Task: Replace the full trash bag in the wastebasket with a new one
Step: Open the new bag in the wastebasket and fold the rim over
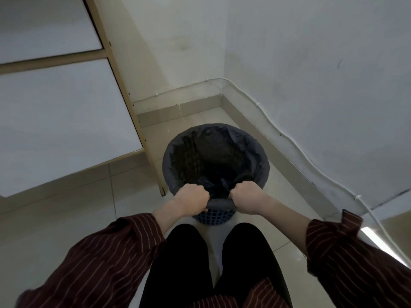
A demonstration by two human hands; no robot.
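Dark grey plastic trash bag point(251, 147) lines the blue lattice wastebasket point(213, 215). The left hand point(191, 200) and right hand point(245, 196) are clenched round its near folded edge, probably to lift it free.

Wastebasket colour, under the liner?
The wastebasket is blue, a square-hole lattice, showing below the dark bag folded over its rim; head view.

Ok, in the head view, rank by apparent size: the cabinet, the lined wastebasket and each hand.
1. cabinet, largest, though cut off by the frame.
2. wastebasket, lined with the trash bag.
3. left hand and right hand, both gripping the bag's edge: they look alike, so no ranking.
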